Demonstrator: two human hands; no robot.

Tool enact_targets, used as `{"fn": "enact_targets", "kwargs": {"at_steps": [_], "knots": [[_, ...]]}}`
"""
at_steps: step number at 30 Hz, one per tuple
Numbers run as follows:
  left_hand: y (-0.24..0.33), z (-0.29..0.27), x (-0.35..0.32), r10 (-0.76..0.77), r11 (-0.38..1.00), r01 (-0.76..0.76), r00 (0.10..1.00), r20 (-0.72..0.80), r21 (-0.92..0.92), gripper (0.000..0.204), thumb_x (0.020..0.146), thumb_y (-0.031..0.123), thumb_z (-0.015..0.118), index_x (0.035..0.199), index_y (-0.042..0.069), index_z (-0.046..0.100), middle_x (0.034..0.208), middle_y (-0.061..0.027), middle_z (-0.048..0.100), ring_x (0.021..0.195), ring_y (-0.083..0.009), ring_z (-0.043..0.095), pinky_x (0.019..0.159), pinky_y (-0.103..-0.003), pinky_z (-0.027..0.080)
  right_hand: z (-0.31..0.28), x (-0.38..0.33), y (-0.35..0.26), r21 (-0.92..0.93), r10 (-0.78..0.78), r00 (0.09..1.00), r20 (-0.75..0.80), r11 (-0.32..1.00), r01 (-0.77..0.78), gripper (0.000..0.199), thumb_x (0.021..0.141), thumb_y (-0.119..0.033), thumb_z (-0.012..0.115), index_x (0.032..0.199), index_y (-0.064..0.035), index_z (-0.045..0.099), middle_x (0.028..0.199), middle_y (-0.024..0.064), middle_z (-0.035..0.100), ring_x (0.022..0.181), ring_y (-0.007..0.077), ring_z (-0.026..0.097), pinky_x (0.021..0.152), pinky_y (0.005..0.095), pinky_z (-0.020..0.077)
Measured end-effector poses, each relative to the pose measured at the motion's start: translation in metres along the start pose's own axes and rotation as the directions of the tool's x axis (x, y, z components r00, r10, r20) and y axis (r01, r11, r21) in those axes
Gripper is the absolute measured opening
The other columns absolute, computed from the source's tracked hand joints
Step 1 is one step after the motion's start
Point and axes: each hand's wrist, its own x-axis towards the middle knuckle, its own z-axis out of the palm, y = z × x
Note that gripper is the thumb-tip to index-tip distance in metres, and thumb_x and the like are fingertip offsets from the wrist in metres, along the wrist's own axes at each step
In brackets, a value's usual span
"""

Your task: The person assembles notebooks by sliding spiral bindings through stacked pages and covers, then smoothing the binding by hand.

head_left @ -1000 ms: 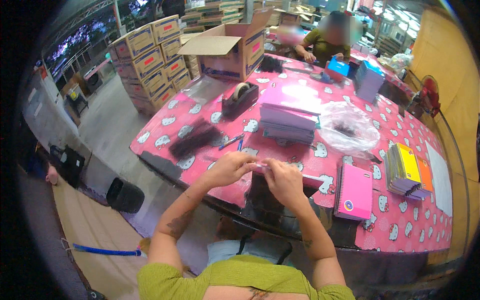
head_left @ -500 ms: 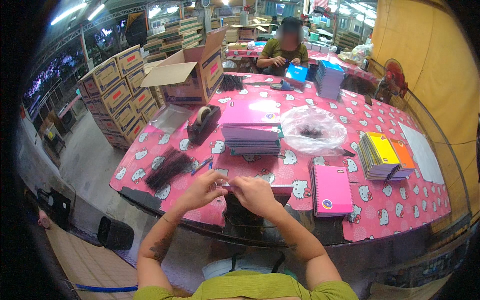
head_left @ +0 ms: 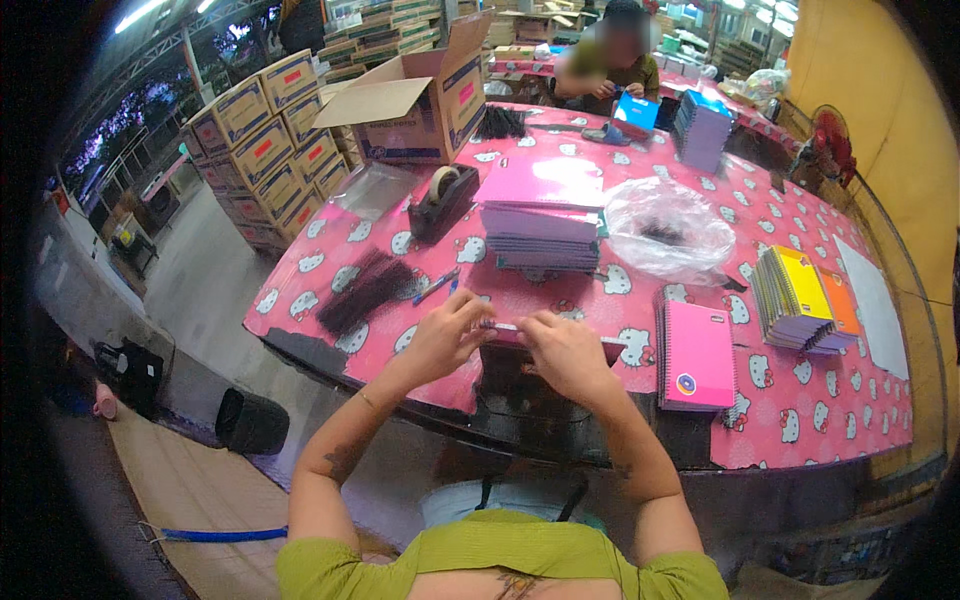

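In front of me, a notebook [head_left: 612, 347] is held on edge at the near side of the table, with its thin pinkish edge facing up. My left hand [head_left: 448, 338] pinches the left end of that edge, thumb and fingertips together. My right hand [head_left: 570, 352] grips the same edge a little further right, fingers curled over it. Whatever fine part lies between the fingertips is too small to make out. Beyond my left hand lie a pen [head_left: 436, 286] and a bundle of black binding coils [head_left: 365, 292]. A stack of pink notebooks [head_left: 540, 225] stands just past my hands.
Pink spiral notebooks [head_left: 697, 355] lie at right, with yellow ones [head_left: 795, 295] and orange ones [head_left: 840, 305] further right. A plastic bag [head_left: 665, 230], tape dispenser [head_left: 440, 203] and open carton [head_left: 410, 125] sit beyond. Across the table, a person [head_left: 615, 70] handles a blue notebook [head_left: 635, 113].
My fingertips have moved slightly apart along the notebook's edge. The whole view has shifted, so the table's things appear further right and higher. The person opposite has leaned over.
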Motion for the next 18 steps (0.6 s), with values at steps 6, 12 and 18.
{"fn": "enact_targets", "kwargs": {"at_steps": [6, 12, 18], "knots": [[-0.018, -0.002, 0.002, -0.004, 0.999, -0.001, 0.994, 0.114, 0.042, 0.024, 0.094, 0.031, 0.065, 0.101, 0.008, 0.064, 0.093, -0.0112, 0.059, 0.082, -0.0347, 0.062, 0.071, -0.044, 0.049, -0.003, 0.006, 0.004, 0.008, -0.018, 0.998, 0.06, 1.0, 0.018, 0.025, 0.084, -0.016, 0.065, 0.109, -0.014, 0.069, 0.09, 0.009, 0.064, 0.079, 0.0306, 0.068, 0.067, 0.0441, 0.0543], [0.002, 0.026, 0.004, -0.012, 0.83, 0.021, 1.0, -0.02, 0.558, 0.064, 0.097, 0.053, 0.048, 0.137, 0.004, 0.047, 0.14, -0.018, 0.045, 0.131, -0.0365, 0.043, 0.106, -0.057, 0.032, -0.001, 0.006, 0.008, 0.003, -0.013, 0.997, 0.077, 1.0, 0.013, 0.023, 0.083, -0.016, 0.064, 0.106, -0.0133, 0.068, 0.089, 0.0089, 0.064, 0.078, 0.0316, 0.068, 0.066, 0.0445, 0.0548], [-0.002, 0.109, -0.072, -0.064, 0.856, 0.137, 0.985, -0.162, 0.498, 0.091, 0.098, 0.063, 0.036, 0.156, -0.003, 0.014, 0.165, -0.0229, 0.009, 0.153, -0.0396, 0.004, 0.116, -0.068, -0.001, 0.003, 0.007, 0.01, -0.005, -0.019, 0.997, 0.081, 1.0, 0.019, 0.021, 0.085, -0.015, 0.062, 0.105, -0.0108, 0.067, 0.092, 0.0106, 0.064, 0.078, 0.0337, 0.068, 0.067, 0.0467, 0.0544]]}}
